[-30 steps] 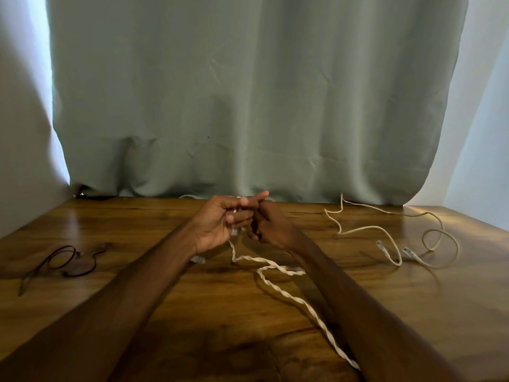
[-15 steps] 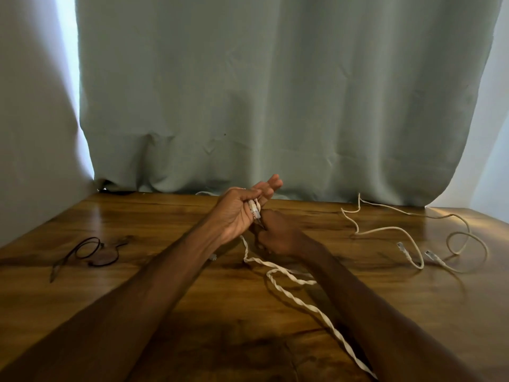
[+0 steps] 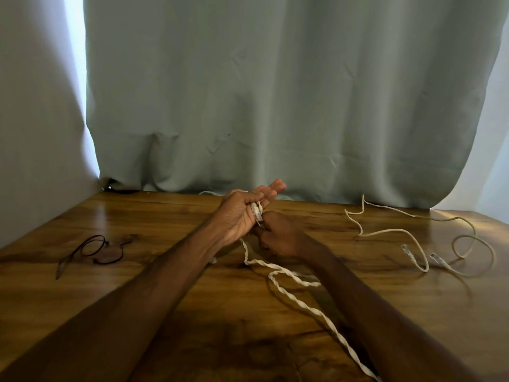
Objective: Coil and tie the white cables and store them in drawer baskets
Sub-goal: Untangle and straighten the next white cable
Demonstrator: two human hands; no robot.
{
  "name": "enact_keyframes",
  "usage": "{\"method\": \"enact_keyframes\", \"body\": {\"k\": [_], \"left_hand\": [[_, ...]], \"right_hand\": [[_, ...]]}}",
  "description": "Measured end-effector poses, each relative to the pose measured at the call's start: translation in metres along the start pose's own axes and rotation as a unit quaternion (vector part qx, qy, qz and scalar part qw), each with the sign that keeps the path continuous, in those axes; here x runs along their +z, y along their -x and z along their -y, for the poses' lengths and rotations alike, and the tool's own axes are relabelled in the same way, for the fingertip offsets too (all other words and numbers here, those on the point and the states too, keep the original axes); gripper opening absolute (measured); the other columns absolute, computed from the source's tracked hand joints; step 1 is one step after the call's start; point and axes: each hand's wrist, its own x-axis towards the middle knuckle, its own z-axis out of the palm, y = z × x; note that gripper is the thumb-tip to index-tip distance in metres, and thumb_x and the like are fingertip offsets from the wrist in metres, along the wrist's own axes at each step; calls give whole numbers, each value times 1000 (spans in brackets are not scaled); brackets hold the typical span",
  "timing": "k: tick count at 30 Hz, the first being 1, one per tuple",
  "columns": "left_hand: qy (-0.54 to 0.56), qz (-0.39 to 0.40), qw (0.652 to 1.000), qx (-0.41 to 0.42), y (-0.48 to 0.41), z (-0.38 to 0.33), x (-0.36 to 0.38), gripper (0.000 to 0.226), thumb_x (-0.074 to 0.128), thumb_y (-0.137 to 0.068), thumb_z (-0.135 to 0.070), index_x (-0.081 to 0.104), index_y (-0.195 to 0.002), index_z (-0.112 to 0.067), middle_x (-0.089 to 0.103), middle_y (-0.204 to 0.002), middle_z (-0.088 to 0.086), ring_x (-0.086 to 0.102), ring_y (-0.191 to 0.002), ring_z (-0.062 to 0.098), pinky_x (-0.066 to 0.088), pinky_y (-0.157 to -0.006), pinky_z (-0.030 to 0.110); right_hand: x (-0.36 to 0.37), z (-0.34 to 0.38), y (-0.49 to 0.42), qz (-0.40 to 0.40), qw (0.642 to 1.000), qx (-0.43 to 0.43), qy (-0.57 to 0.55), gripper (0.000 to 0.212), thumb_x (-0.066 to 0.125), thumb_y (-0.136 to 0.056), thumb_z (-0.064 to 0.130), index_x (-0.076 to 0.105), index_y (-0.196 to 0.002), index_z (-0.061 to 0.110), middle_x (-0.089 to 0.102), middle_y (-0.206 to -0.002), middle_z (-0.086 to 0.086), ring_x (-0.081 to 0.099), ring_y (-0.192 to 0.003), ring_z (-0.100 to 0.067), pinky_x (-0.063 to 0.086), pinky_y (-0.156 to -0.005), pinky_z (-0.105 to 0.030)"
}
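One twisted white cable (image 3: 292, 296), plugs (image 3: 256, 211) clasped by left hand (image 3: 238, 217), pinched by right hand (image 3: 281, 237).

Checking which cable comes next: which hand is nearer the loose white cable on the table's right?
Right. The right hand, gripping the twisted white cable, is left of the loose white cable, apart from it; the left hand is farther left.

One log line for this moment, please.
left hand holds twisted white cable plugs | right hand pinches it below | second white cable loose on table
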Motion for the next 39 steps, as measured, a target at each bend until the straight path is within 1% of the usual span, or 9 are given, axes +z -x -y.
{"method": "enact_keyframes", "body": {"k": [8,12,19,25,29,33,35,38,39], "left_hand": [[-22,-2,1000,3,1,1,-1,46,30,-99,16,28,-145,14,63,-134,28,66,-122,33,55,-101,32],[-29,-1,1000,6,2,1,0,43,31,-100,14,32,-143,14,63,-134,28,66,-123,33,55,-101,31],[-29,-25,999,39,-8,3,-8,53,30,-99,17,17,-151,15,65,-129,31,67,-120,37,54,-103,35],[-55,-37,997,48,-10,8,-9,53,30,-101,15,19,-152,10,65,-130,30,68,-119,37,53,-106,37],[-50,-45,996,56,-12,7,-9,52,30,-101,15,21,-152,8,65,-130,29,68,-119,36,50,-109,37],[-25,-54,996,71,-15,3,-13,55,29,-100,16,18,-153,7,64,-131,30,70,-115,35,58,-98,31],[-29,-63,994,79,-15,5,-13,59,31,-100,16,15,-155,6,64,-130,30,70,-116,35,57,-98,32],[-35,-81,991,98,-15,8,-13,62,32,-99,17,11,-157,5,63,-131,31,70,-114,37,58,-97,32],[-37,-86,990,103,-15,8,-13,63,32,-99,17,9,-157,4,62,-132,32,69,-115,38,58,-96,32]], "right_hand": [[-2,2,4,4,1000,-9,-14,27,48,-104,11,66,-85,15,62,-64,7,55,-48,1,46,-52,-21],[-1,-1,2,-2,1000,-10,-22,25,49,-102,11,68,-86,13,65,-67,7,59,-54,-2,50,-56,-27],[-1,6,4,-15,999,-47,7,26,52,-98,13,68,-78,18,62,-59,16,58,-56,6,40,-56,-21],[0,4,3,-7,999,-29,10,25,52,-98,18,71,-82,16,68,-75,7,59,-66,-2,42,-62,-26],[-5,8,5,-4,1000,-31,0,29,52,-100,18,70,-78,15,62,-61,14,58,-57,2,40,-59,-25],[-5,12,7,6,1000,-3,-25,33,55,-103,20,71,-73,20,60,-48,20,55,-45,2,44,-58,-25],[-5,13,8,12,999,-2,-35,34,56,-101,18,70,-71,23,62,-51,13,54,-44,0,46,-60,-27],[-5,14,8,29,999,-7,-35,31,57,-99,17,74,-73,21,71,-65,-3,57,-50,-7,51,-61,-36],[-6,14,7,35,999,-5,-35,30,58,-99,19,74,-73,21,72,-66,-4,57,-51,-8,51,-60,-35]]}}
